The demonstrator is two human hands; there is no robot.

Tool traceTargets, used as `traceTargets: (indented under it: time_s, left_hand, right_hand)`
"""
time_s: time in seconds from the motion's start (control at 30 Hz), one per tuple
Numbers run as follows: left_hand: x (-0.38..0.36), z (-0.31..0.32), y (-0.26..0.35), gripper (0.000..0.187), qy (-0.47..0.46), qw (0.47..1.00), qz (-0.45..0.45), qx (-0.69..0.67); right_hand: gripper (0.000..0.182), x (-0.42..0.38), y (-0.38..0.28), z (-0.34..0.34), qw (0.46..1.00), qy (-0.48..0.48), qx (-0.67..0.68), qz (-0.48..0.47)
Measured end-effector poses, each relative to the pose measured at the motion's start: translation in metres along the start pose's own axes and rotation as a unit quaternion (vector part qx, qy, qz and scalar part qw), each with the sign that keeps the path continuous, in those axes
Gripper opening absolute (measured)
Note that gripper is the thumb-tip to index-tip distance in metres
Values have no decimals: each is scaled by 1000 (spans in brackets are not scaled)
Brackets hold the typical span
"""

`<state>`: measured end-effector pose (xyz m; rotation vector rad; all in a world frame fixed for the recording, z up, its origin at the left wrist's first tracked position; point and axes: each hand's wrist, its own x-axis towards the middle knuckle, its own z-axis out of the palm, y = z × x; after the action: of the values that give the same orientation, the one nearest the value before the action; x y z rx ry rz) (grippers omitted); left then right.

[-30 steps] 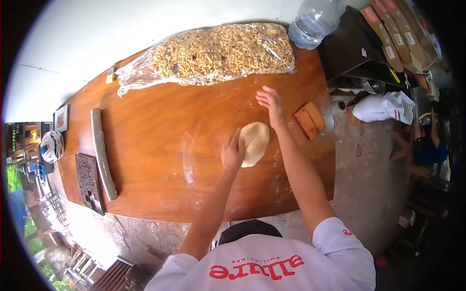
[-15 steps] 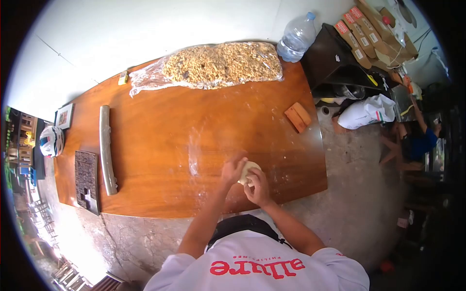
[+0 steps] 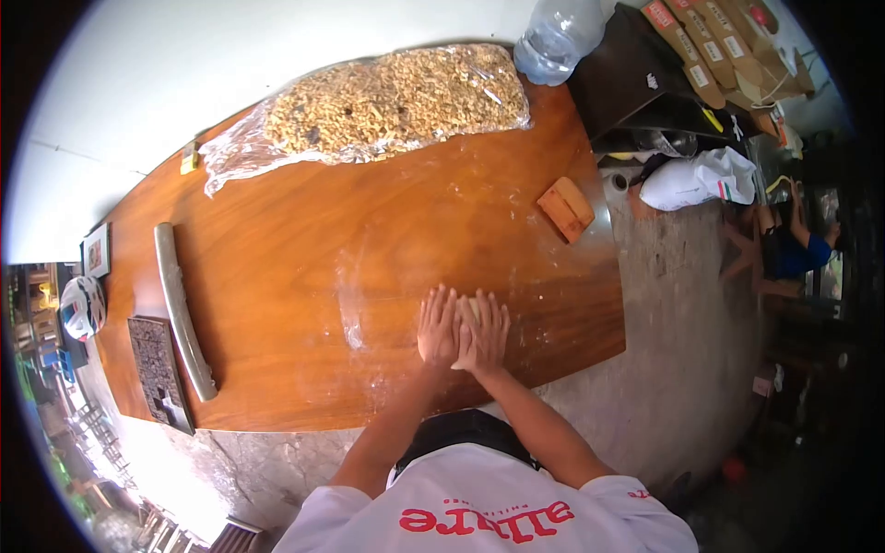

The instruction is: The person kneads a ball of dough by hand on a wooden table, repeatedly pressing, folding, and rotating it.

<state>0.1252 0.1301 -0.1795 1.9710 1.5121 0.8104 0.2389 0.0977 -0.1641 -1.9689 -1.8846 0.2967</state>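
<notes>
A lump of pale dough (image 3: 472, 309) lies on the wooden table near its front edge, mostly hidden beneath my palms. My left hand (image 3: 440, 326) presses down on its left side, flat, with the fingers stretched forward. Beside it, my right hand (image 3: 485, 332) rests on the right part of the dough, fingers spread out straight. The thumbs meet or nearly meet in the middle. White flour-like smears (image 3: 352, 318) mark the wood left of my hands.
A clear plastic bag of yellowish crumbly pieces (image 3: 396, 101) lies along the back, near a large water bottle (image 3: 558, 41). A reddish-brown wooden block (image 3: 565, 210) sits at right. Leftward are a long grey tube (image 3: 182, 309) and a dark carved board (image 3: 159, 369). Another person (image 3: 800, 244) is at far right.
Both hands have gone from holding the dough up between curled fingers to lying flat on it, pressing it against the table. The camera view has shifted slightly.
</notes>
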Motion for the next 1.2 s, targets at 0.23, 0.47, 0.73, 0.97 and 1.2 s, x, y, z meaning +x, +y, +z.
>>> traceTargets:
  time_s: [0.23,0.47,0.73,0.97,1.2]
  left_hand:
    - [158,27,-26,44,74,993,-52,71]
    - [184,15,-20,49,-49,969,-45,-240]
    - [11,10,40,49,104,962,-152,-200]
    - [15,-19,21,38,152,951,-181,-201]
    - [-38,-20,22,39,-73,984,-7,-161]
  right_hand:
    - [54,157,23,28,992,91,-4,82]
    - [43,259,56,57,988,134,77,26]
    - [34,184,98,49,974,-5,211,-85]
    - [37,33,1,-34,972,73,146,-167]
    - [35,-52,1,-37,953,133,269,32]
